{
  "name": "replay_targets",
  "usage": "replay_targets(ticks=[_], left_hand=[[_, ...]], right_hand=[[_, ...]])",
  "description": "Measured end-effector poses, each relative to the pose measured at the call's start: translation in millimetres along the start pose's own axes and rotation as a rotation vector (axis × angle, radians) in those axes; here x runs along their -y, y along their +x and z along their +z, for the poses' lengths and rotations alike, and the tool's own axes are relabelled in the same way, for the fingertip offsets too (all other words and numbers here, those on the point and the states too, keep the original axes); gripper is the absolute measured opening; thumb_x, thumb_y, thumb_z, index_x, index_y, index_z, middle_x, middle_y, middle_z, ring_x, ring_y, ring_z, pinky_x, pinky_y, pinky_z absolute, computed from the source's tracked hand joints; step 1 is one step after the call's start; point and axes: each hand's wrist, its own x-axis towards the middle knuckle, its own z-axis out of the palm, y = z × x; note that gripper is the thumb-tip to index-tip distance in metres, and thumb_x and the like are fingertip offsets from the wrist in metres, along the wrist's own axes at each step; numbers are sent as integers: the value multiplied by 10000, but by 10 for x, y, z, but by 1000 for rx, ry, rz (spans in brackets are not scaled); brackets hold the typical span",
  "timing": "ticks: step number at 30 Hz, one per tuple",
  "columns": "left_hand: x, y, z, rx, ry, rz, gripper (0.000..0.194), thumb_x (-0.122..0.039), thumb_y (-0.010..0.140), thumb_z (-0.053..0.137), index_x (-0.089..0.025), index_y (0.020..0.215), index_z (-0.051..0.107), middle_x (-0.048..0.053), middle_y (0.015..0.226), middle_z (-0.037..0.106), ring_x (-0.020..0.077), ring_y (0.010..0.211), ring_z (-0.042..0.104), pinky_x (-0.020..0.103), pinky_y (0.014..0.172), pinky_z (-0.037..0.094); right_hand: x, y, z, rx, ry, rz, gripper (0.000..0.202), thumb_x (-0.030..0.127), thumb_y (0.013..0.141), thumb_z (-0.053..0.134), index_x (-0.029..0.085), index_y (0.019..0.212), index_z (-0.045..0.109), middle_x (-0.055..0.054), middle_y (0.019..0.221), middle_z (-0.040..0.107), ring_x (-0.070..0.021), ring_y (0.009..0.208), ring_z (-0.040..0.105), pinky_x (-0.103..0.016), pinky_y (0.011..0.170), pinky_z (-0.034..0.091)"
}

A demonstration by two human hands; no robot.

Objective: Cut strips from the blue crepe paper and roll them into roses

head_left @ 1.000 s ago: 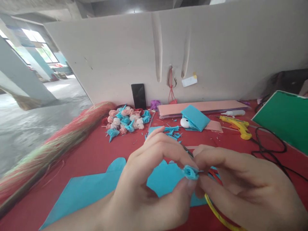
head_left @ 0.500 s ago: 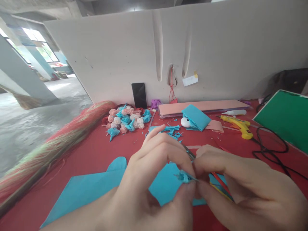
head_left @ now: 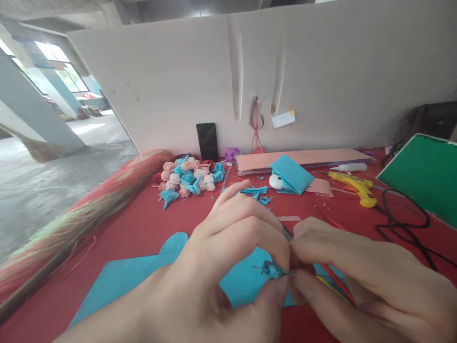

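A small crumpled piece of blue crepe paper [head_left: 271,270] is pinched between the thumb and forefinger of my left hand [head_left: 232,243]; its other fingers curve above. From the right, my right hand [head_left: 364,267] closes its thumb and forefinger on the same piece, fingertips touching those of the left. The gripped end is hidden between them. Beneath both hands lies a large blue crepe paper sheet [head_left: 139,276] on the red tabletop [head_left: 153,219]. A red and yellow handle [head_left: 339,281] shows partly under my right hand, with a dark metal tip [head_left: 287,232] behind the fingers.
Beyond the left hand stands a pile of pink, white and blue paper roses [head_left: 187,176]. A black phone [head_left: 207,142] leans on the board. Blue scraps [head_left: 255,192], a folded blue pack [head_left: 294,174], a yellow glue gun [head_left: 353,186] with its cord [head_left: 392,219] lie farther back.
Both hands keep their pinch on the blue paper piece, which has turned slightly and sits a little lower. My right hand has shifted slightly right.
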Motion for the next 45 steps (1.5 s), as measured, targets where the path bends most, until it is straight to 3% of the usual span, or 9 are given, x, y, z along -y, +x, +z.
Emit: replay_targets(ticks=[3, 9, 13, 16, 19, 21, 30, 39, 45], left_hand=[[12, 24, -22, 18, 18, 45, 255, 26, 600, 518, -155, 779, 537, -44, 752, 560, 91, 717, 585, 299, 860, 447], [31, 19, -17, 18, -25, 49, 239, -2, 627, 534, -172, 794, 555, -20, 739, 565, 131, 731, 592, 330, 801, 479], [75, 39, -41, 90, -41, 63, 254, 9, 637, 529, -176, 808, 563, -5, 729, 577, 142, 728, 583, 322, 745, 490], [89, 70, -38, 78, -24, 85, 246, 14, 616, 532, -176, 770, 555, -2, 695, 582, 142, 691, 566, 332, 740, 485], [84, 92, -21, 45, -14, 80, 223, 4, 600, 545, -181, 725, 547, -11, 646, 571, 137, 629, 541, 347, 725, 470], [72, 97, -14, 22, 2, 58, 221, -1, 599, 553, -185, 721, 547, -17, 640, 562, 136, 616, 534, 352, 730, 459], [33, 35, 13, 2, 23, 3, 263, 7, 583, 532, -193, 753, 535, -24, 678, 551, 141, 636, 529, 410, 887, 425], [33, 31, 8, 21, 32, -36, 269, 11, 611, 530, -193, 784, 503, -19, 719, 528, 136, 676, 530, 419, 971, 386], [33, 40, 27, 7, 19, -15, 222, -11, 649, 546, -182, 786, 508, -13, 718, 530, 131, 666, 516, 375, 846, 433]], right_hand=[[-28, 13, 19, -15, 162, 68, 142, 148, 722, 623, 287, 694, 610, 87, 573, 620, -97, 500, 597, -160, 511, 510], [21, 113, -102, 401, 463, 464, 189, 180, 798, 528, 229, 632, 601, 87, 459, 527, -36, 356, 413, -115, 337, 349], [-6, 185, -139, 509, 464, 449, 227, 181, 827, 489, 205, 621, 581, 72, 442, 523, -38, 366, 393, -106, 319, 314], [-20, 174, -113, 423, 360, 362, 198, 147, 810, 516, 215, 654, 616, 61, 502, 593, -56, 431, 520, -115, 395, 415], [-10, 108, -79, 191, 182, 200, 148, 98, 702, 627, 245, 701, 645, 61, 619, 661, -107, 591, 637, -176, 570, 517], [-9, 64, -68, 99, 124, 100, 188, 88, 669, 670, 262, 735, 650, 75, 641, 673, -115, 602, 639, -202, 586, 516], [-105, 55, -8, 1, 8, -177, 165, 112, 763, 600, 232, 653, 576, 57, 519, 583, -100, 447, 536, -254, 488, 458], [-39, 93, -72, 159, 42, 24, 188, 105, 755, 580, 214, 624, 660, 25, 551, 620, -114, 516, 575, -222, 490, 481], [-58, 147, -126, 310, 318, 305, 132, 158, 754, 612, 208, 669, 699, 15, 586, 639, -128, 571, 622, -187, 516, 525]])
